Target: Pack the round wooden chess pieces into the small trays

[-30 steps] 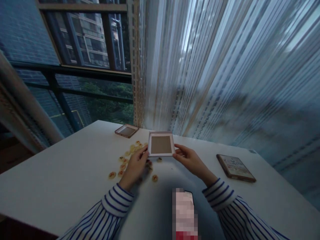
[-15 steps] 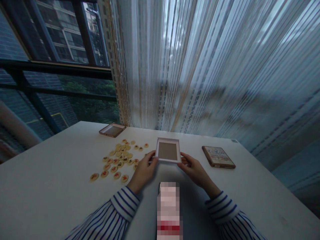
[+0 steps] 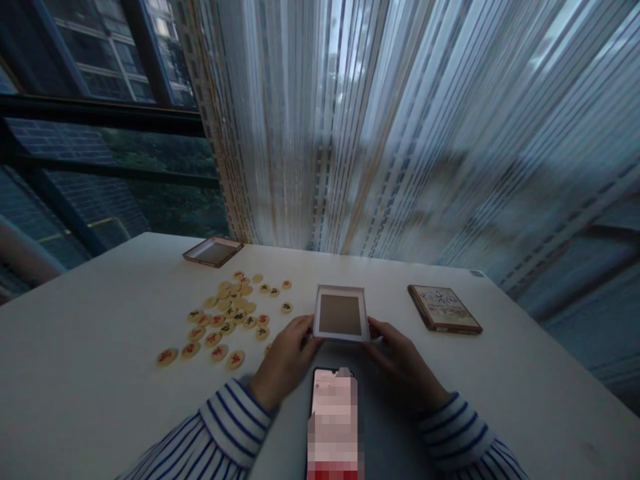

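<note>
A shallow open box part (image 3: 340, 315), with pale walls and a brown inner floor, is held between both my hands above the white table. My left hand (image 3: 289, 359) grips its left side, the thumb near the front corner. Closed on the right side is my right hand (image 3: 404, 360), its fingertips partly hidden. Round Chinese chess pieces (image 3: 229, 327), marked in red or black, lie loosely spread to the left of my left hand; some show plain faces. Below the box part, a lit phone (image 3: 334, 420) lies between my forearms.
A second shallow open tray (image 3: 214, 253) rests at the table's far left. A closed, brown-edged box (image 3: 445, 309) with a printed cover lies on the right. String curtains (image 3: 340, 133) and a window stand behind the white table (image 3: 90, 347).
Both hands have drawn the box part slightly nearer to me, still gripping its sides. The camera view has shifted a little, and one more chess piece shows beside the left hand.
</note>
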A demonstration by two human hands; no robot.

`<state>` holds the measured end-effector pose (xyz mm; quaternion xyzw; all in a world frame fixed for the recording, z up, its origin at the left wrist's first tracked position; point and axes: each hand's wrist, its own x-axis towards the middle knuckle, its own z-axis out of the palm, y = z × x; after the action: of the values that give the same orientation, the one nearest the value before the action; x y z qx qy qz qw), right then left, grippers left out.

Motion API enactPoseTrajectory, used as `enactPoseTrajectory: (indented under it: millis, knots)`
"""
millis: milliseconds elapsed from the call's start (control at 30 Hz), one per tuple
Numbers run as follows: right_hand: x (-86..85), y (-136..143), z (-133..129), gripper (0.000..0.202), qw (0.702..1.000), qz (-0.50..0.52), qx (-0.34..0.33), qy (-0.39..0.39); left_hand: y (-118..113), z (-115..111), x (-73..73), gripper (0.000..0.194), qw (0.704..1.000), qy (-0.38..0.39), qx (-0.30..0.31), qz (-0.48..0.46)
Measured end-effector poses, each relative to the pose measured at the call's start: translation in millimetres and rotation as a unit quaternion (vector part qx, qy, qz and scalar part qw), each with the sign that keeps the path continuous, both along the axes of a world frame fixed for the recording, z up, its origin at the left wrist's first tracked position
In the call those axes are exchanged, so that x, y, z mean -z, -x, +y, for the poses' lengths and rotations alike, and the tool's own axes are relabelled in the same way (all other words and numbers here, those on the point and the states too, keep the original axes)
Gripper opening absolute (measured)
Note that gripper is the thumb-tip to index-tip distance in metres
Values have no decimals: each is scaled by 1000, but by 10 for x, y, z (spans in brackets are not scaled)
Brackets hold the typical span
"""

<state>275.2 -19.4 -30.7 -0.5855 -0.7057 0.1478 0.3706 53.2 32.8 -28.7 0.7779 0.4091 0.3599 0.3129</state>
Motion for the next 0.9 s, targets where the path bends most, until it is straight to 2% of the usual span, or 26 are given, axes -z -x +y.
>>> enactPoseTrajectory:
  millis: [700,900]
  knots:
    - [-38,31,-23,42,998,-54,-10,43,35,-51,-55,35,989,3,-33,143]
    - [26,5,-14,41,996,-80,8,41,36,-84,-78,38,986,16,-42,162]
